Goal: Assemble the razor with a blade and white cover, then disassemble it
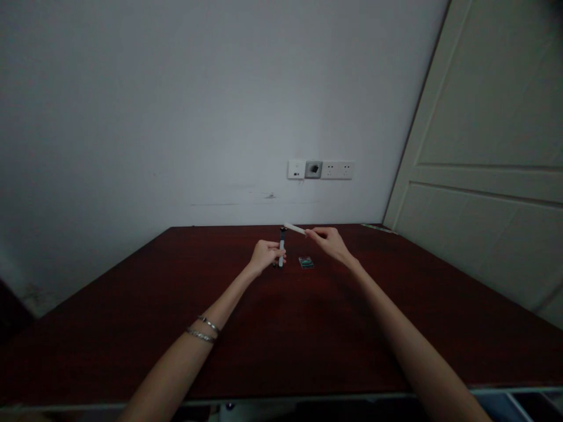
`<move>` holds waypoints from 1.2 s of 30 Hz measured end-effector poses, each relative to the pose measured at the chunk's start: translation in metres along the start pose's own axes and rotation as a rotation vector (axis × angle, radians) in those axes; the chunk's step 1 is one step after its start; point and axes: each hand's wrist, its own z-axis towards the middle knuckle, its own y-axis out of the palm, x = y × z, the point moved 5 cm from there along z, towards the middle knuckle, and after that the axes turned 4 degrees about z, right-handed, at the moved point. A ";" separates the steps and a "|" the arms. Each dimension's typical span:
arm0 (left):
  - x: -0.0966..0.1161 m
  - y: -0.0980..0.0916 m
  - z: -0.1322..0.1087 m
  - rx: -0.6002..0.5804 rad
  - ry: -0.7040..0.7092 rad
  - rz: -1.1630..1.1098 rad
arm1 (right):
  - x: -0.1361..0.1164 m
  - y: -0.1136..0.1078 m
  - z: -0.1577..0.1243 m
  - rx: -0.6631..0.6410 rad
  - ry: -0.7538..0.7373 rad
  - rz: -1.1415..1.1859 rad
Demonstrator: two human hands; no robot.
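My left hand [264,254] is closed around a slim upright tool [281,257] with a pale grey handle and a dark upper part. The tool's small dark head is at the top; its exact kind is too small to tell. Between the fingers and thumb of my right hand [329,241] is a white flat stick [294,228], pointing left. Its far end lies close by the tool's head, and I cannot tell whether they touch. A small clear packet [306,262] with dark and greenish contents rests on the table between and below my hands.
The dark red-brown table [246,346] reaches back to a pale wall [220,117]. Wall sockets [336,170] sit above its far edge. At the right stands a light panelled door [488,234]. A thin greenish strip [379,228] lies at the back right edge.
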 end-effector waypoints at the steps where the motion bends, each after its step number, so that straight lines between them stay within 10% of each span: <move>1: -0.001 0.000 -0.001 -0.001 -0.013 0.001 | 0.001 0.002 -0.002 -0.008 0.007 -0.019; 21: -0.007 -0.003 0.000 -0.068 0.202 0.089 | 0.034 -0.013 -0.011 -0.188 0.086 0.180; 29: -0.007 -0.015 0.002 0.093 0.392 0.333 | -0.010 -0.005 -0.013 -0.246 0.039 0.281; 36: -0.004 -0.016 -0.001 0.058 0.426 0.441 | 0.006 -0.015 -0.017 -0.307 0.109 0.213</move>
